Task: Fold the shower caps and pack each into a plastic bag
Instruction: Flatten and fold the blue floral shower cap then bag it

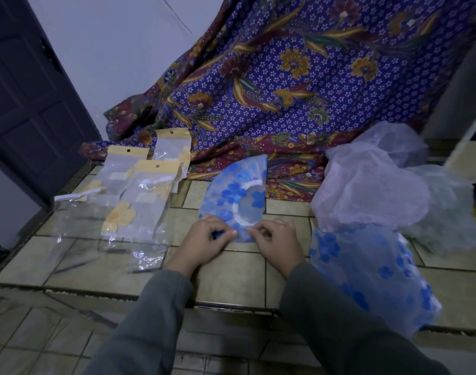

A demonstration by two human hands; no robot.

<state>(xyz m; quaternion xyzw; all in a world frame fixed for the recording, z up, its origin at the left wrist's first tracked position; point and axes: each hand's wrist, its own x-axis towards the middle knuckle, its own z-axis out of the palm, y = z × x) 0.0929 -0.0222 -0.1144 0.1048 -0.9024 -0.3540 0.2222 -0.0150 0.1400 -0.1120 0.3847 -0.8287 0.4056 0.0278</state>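
A blue-flowered shower cap (pixel 232 190) lies folded in half on the tiled ledge, its white elastic rim curving through the middle. My left hand (pixel 204 240) and my right hand (pixel 276 240) pinch its near edge, fingers curled, side by side. Another blue-flowered cap (pixel 367 274) lies to the right of my right forearm. A pink cap (pixel 367 190) and pale caps (pixel 448 212) are heaped behind it. Several clear plastic bags with yellow headers (pixel 139 190) lie to the left, some holding packed yellow-flowered caps.
A purple patterned cloth (pixel 285 77) hangs down behind the ledge and covers its back. A dark door (pixel 28 104) stands at the left. The tiled ledge (pixel 231 274) drops to a lower tiled floor (pixel 55 334) near me.
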